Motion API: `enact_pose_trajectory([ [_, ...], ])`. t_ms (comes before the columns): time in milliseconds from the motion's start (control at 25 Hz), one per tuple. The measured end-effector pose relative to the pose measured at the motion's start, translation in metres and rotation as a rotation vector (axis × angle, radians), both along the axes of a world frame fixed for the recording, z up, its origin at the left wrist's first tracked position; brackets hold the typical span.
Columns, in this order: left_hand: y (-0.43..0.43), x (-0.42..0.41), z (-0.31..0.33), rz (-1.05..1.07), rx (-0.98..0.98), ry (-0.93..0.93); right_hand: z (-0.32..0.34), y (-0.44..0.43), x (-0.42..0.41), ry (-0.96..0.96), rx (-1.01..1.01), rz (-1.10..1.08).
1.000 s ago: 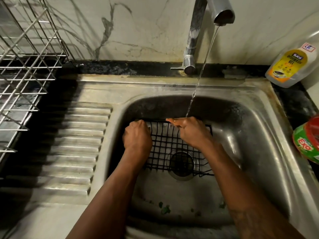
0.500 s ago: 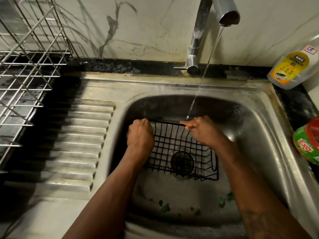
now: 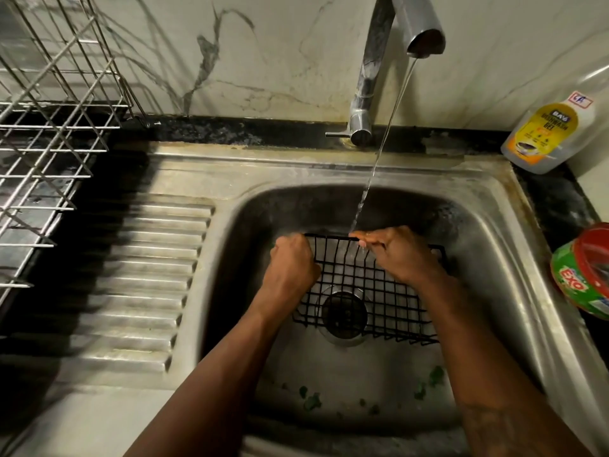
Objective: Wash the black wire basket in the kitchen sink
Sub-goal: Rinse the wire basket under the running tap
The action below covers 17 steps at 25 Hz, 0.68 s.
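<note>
Both hands (image 3: pixel 346 262) grip the black wire basket (image 3: pixel 365 291) under running water (image 3: pixel 379 159).

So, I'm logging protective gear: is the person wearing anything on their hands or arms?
No. The left hand and right hand are bare, ungloved; no watch, bracelet or sleeve shows on either forearm. The right forearm bears a faint dark marking, perhaps a tattoo.

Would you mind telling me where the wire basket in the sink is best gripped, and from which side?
Grip the basket by its top rim wire, coming from above on the near side, a hand toward each end. The basket stands tilted in the sink with that rim uppermost, and the grid leaves room to hook under it. The left hand and right hand hold it so.
</note>
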<state>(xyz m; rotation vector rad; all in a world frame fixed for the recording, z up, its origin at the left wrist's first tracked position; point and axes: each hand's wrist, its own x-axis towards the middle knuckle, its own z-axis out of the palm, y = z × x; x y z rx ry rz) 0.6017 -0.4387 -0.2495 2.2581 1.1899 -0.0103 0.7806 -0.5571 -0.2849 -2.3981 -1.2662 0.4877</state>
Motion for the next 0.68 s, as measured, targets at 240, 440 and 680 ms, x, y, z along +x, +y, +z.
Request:
enact_pose_trajectory([
  [240,-0.008,0.007,0.000,-0.115,-0.094,-0.113,0.002,0.056,-0.060,-0.135,0.083,0.279],
  [440,0.007,-0.007,0.001,0.023,0.108,-0.022,0.000,0.022,-0.019,-0.170,-0.018,0.097],
  [680,0.017,-0.020,-0.002,0.094,0.284,0.076,0.000,-0.009,0.020,-0.023,-0.020,-0.021],
])
